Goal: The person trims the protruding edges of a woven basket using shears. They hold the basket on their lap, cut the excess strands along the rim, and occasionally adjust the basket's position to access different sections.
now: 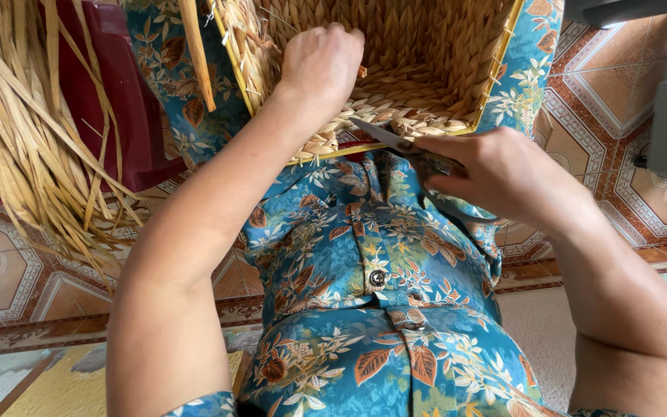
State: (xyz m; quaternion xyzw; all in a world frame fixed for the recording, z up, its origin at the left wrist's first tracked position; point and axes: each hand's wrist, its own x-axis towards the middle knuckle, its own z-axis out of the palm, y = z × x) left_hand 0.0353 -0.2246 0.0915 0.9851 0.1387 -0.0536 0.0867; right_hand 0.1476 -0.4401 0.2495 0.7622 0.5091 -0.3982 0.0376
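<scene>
My left hand (322, 62) is curled into a loose fist inside the basket (426, 54), knuckles up, fingers pressed against the woven wall near its rim; I cannot tell whether they pinch a strand. My right hand (503, 174) is closed around the handles of the scissors (395, 143), just below the basket's near edge, with the blades pointing left toward the left wrist and the tip just short of the weave. The blades look together or nearly so.

The basket sits on my lap, just above both hands, its opening facing me, braided of pale straw with a thin yellow frame along the rim. Beneath the hands is my blue leaf-print clothing. Left of the left arm hangs a bundle of loose straw (32, 139) draped over a dark red chair (117, 100). Right of the right hand is patterned floor tile (604, 100).
</scene>
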